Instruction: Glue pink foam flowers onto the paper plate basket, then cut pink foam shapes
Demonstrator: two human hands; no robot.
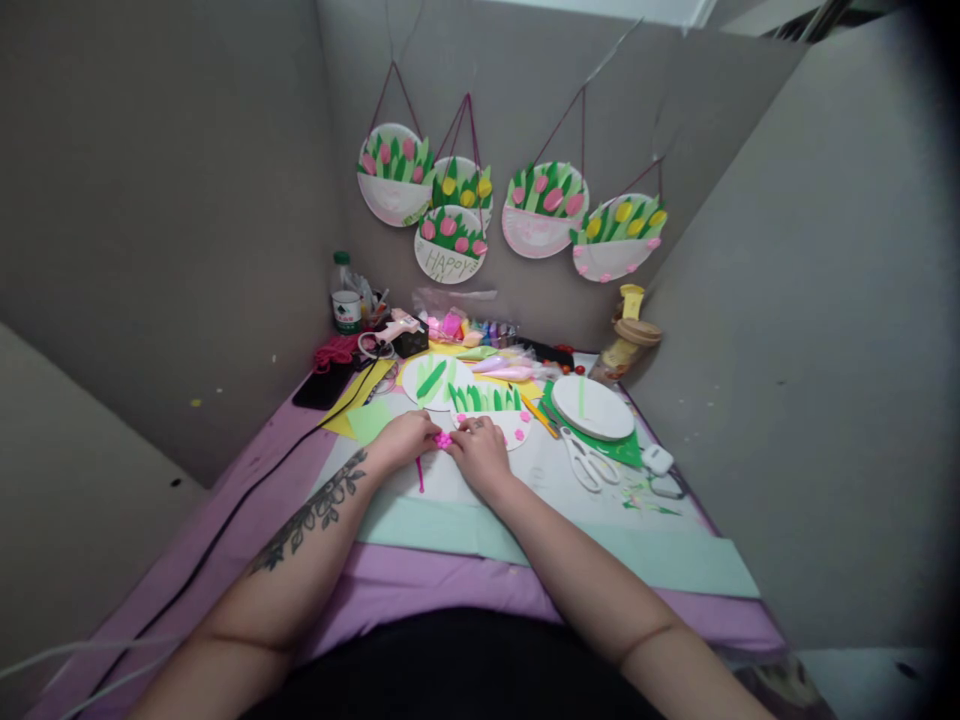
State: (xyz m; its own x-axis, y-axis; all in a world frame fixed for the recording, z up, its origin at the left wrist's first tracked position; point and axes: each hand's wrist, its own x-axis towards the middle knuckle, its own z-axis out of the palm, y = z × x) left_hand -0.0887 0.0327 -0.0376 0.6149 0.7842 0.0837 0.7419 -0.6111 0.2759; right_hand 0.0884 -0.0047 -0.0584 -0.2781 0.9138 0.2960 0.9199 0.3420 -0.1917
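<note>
A person sits at a craft table covered in purple cloth (pixel 420 585). Near the table's middle, the left hand (pixel 405 438) and right hand (pixel 480 452) meet, fingertips pinching a small bright pink foam flower (pixel 443 440) between them. A thin pink stick (pixel 420 474) lies just below it. Touching the far side of the hands is a white paper plate with green paper leaves (pixel 487 408). The flower is tiny, so it could slip from the pinch or crumple. White scissors (pixel 589 465) lie near the right edge.
</note>
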